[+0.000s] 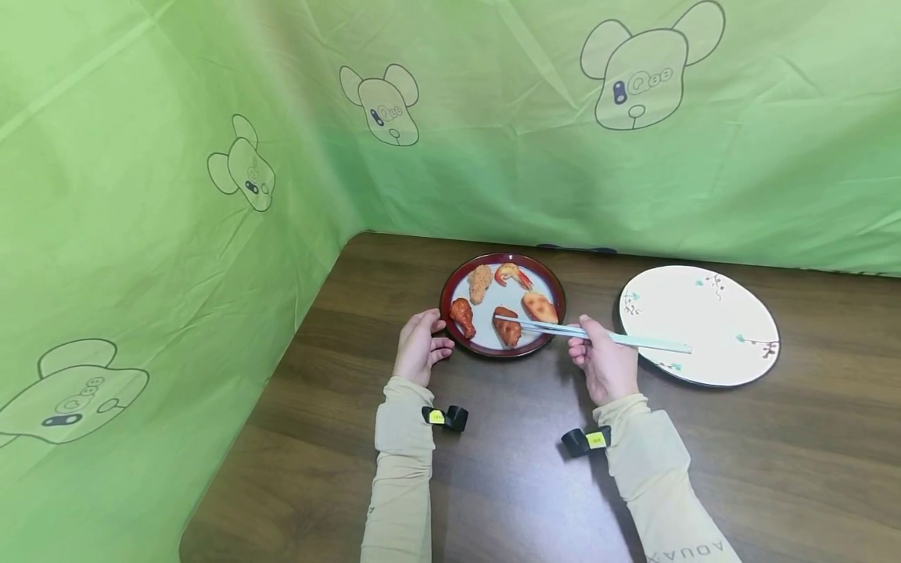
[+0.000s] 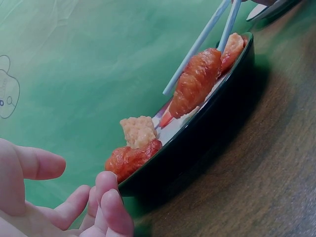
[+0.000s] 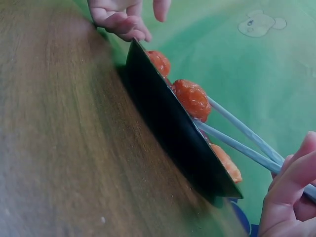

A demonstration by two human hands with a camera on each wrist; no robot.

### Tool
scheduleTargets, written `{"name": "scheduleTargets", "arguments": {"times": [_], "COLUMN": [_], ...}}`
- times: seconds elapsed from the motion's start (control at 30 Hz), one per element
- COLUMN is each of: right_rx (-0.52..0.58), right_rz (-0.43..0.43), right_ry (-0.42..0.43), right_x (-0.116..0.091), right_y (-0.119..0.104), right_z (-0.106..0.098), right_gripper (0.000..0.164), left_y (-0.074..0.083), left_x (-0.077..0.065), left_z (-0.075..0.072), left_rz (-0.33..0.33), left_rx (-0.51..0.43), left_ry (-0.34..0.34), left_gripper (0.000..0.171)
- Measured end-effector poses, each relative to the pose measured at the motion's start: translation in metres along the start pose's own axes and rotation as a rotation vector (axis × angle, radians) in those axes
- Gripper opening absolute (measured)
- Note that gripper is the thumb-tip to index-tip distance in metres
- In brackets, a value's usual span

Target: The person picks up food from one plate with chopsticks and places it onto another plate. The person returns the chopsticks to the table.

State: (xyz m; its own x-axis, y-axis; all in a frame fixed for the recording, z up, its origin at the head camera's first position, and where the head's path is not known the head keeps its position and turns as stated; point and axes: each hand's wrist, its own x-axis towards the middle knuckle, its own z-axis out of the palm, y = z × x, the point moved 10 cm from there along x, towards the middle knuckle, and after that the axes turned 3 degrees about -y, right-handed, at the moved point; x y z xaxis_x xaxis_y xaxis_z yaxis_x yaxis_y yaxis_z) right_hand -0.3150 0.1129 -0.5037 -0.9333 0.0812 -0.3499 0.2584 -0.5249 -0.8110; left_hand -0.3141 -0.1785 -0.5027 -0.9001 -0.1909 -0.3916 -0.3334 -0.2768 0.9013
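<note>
My right hand (image 1: 607, 361) holds a pair of pale blue chopsticks (image 1: 658, 342) that reach left over a round plate (image 1: 501, 354) with a dark red rim. Their tips straddle a browned chicken wing (image 1: 507, 335), one stick on each side in the left wrist view; whether they grip it I cannot tell. At the plate's left edge is my left hand (image 1: 420, 348), fingers loosely bent, fingertips close to or touching the rim and holding nothing. Around the wing lie a red drumstick (image 1: 462, 316), a breaded piece (image 1: 480, 283), a shrimp (image 1: 513, 274) and a golden-brown piece (image 1: 540, 306).
A large white oval plate (image 1: 704, 320) with a leaf and branch pattern stands to the right, behind the chopsticks' rear ends. Green cloth (image 1: 493, 180) with bear-head drawings hangs behind and left of the brown wooden table (image 1: 507, 485).
</note>
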Motion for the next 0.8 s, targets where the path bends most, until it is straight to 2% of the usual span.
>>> {"name": "scheduleTargets", "arguments": {"times": [0.47, 0.8], "right_rx": [0.057, 0.154], "right_rz": [-0.017, -0.016], "right_ry": [-0.028, -0.054], "right_x": [-0.002, -0.009], "right_y": [-0.005, -0.033], "right_z": [0.000, -0.009], "right_gripper": [0.034, 0.032], "left_y": [-0.001, 0.000], "left_x": [-0.001, -0.003], "left_z": [0.001, 0.000], "left_rz": [-0.012, -0.008], "left_rx": [0.008, 0.009], "left_ry": [0.012, 0.016], "left_gripper": [0.037, 0.037]}}
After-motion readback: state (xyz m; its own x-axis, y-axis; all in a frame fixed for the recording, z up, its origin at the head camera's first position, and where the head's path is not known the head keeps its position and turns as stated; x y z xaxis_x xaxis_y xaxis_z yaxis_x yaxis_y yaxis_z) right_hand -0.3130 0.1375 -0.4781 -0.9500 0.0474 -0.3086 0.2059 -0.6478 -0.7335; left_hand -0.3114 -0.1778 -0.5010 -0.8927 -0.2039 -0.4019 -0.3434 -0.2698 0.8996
